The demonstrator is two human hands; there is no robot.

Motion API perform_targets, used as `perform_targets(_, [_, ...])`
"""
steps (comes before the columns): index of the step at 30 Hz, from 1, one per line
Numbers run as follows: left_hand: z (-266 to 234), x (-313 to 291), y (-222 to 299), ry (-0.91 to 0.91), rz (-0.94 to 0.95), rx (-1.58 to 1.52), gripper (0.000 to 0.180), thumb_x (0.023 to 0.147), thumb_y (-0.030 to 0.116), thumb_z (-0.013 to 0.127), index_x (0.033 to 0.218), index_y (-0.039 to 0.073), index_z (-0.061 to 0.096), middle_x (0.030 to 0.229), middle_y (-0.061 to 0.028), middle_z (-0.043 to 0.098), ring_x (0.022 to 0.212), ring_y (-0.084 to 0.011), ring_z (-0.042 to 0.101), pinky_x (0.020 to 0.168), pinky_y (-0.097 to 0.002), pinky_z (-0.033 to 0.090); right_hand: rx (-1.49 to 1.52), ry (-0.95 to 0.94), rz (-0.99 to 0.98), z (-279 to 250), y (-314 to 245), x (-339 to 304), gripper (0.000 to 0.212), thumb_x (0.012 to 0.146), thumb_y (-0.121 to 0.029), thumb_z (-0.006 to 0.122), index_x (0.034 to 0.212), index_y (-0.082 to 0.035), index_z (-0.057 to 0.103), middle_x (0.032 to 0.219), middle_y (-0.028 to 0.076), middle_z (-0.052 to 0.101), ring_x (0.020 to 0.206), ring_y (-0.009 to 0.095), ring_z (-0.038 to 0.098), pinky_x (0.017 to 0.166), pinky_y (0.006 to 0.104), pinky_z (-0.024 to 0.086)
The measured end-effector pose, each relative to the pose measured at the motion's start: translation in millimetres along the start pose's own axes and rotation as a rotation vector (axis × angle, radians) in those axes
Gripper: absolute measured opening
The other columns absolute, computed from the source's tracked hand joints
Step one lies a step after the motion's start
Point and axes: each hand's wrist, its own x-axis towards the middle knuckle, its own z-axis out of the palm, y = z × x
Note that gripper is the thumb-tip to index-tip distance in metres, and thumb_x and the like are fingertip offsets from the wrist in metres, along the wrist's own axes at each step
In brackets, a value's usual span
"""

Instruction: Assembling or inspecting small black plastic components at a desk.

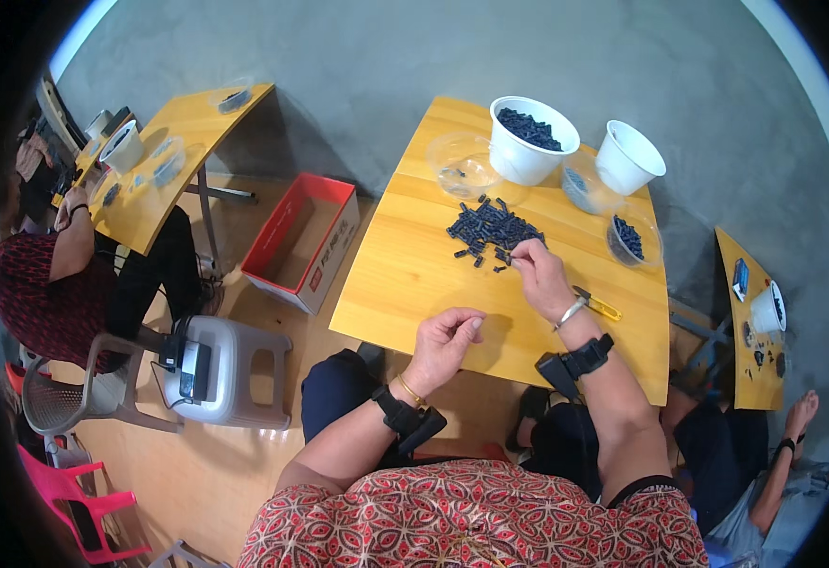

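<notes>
A loose pile of small dark blue-black plastic pieces (492, 225) lies on the yellow wooden table (405, 284) in front of me. My right hand (539, 276) is at the near right edge of the pile, thumb and fingertips pinched on a small dark piece. Closer to the table's front edge, my left hand (448, 348) is closed, thumb against curled fingers; what it holds, if anything, is hidden. A yellow utility knife (600, 305) lies just right of my right wrist.
Behind the pile stand a white bucket (519, 163) full of dark pieces, a second white bucket (634, 159) and clear plastic tubs (656, 248). A red-rimmed box (339, 222) sits on the floor to the left. People work at tables on both sides; a grey stool (230, 364) stands left.
</notes>
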Motion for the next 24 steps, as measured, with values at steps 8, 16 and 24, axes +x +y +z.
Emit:
perform_targets(8, [11, -4, 1, 0.056, 0.051, -0.043, 0.016, 0.084, 0.007, 0.056, 0.097, -0.003, 0.060, 0.077, -0.0021, 0.061, 0.067, -0.0065, 0.054, 0.063, -0.0204, 0.046, 0.861, -0.024, 0.314, -19, -49, -43, 0.005, 0.083, 0.001, 0.050, 0.088, 0.000, 0.050, 0.079, 0.003, 0.056, 0.068, 0.009, 0.055, 0.063, 0.0220, 0.046])
perform_targets(16, [26, -10, 7, 0.000, -0.058, -0.199, 0.017, 0.084, 0.006, 0.057, 0.098, -0.003, 0.060, 0.082, -0.0057, 0.062, 0.071, -0.0104, 0.057, 0.066, -0.0238, 0.049, 0.505, 0.066, 0.166, -5, -70, -72, 0.007, 0.080, 0.000, 0.055, 0.085, -0.001, 0.052, 0.071, 0.007, 0.057, 0.064, 0.013, 0.057, 0.058, 0.0242, 0.046])
perform_targets(24, [9, 0, -2, 0.011, -0.099, -0.379, 0.015, 0.086, 0.007, 0.054, 0.097, -0.003, 0.059, 0.089, -0.0090, 0.062, 0.077, -0.0134, 0.059, 0.070, -0.0273, 0.051, 0.487, -0.026, 0.138, 7, -66, -61, 0.004, 0.079, 0.002, 0.055, 0.081, -0.001, 0.053, 0.069, 0.008, 0.058, 0.062, 0.015, 0.058, 0.055, 0.0251, 0.047])
